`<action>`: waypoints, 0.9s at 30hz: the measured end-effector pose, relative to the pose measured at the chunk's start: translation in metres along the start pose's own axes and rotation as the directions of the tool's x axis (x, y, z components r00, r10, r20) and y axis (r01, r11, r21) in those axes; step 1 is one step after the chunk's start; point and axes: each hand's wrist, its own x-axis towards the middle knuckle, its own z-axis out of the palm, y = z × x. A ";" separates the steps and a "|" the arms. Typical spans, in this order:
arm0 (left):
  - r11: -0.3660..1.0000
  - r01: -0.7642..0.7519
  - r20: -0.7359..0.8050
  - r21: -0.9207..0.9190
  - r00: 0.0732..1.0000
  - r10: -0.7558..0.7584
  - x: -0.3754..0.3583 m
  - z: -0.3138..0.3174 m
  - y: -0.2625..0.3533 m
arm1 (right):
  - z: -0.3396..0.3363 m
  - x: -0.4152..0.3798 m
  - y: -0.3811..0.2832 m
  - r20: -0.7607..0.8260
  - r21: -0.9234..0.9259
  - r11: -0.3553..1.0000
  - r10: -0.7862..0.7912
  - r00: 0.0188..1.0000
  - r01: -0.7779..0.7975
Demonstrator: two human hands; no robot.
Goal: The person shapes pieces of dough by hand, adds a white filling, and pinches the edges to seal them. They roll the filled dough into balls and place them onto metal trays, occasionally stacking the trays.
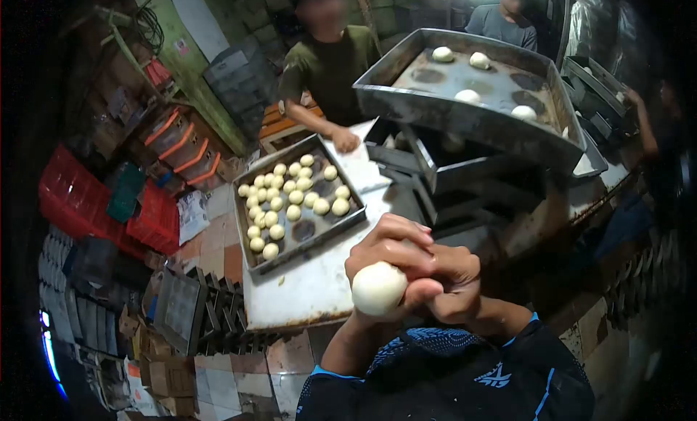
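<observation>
Both hands clasp one dough ball point(378, 288) at six o'clock: the left hand point(388, 250) curls over its top, and the right hand point(454, 279) presses in from three o'clock, fingers interlocked around it. Beyond them lies the worktable point(312, 290). On it, at eleven o'clock, sits a metal tray point(298, 203) filled with rows of dough balls point(290, 196). At one o'clock, a stack of trays point(465, 112) rises, the top one carrying four dough pieces point(468, 96). A co-worker's hand point(345, 140) rests at twelve o'clock beside the filled tray.
</observation>
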 end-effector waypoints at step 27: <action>0.962 0.258 -0.101 -0.084 0.959 -0.266 0.032 0.019 -0.020 | -0.317 0.219 0.119 0.164 -0.965 0.263 0.648 0.744 -0.016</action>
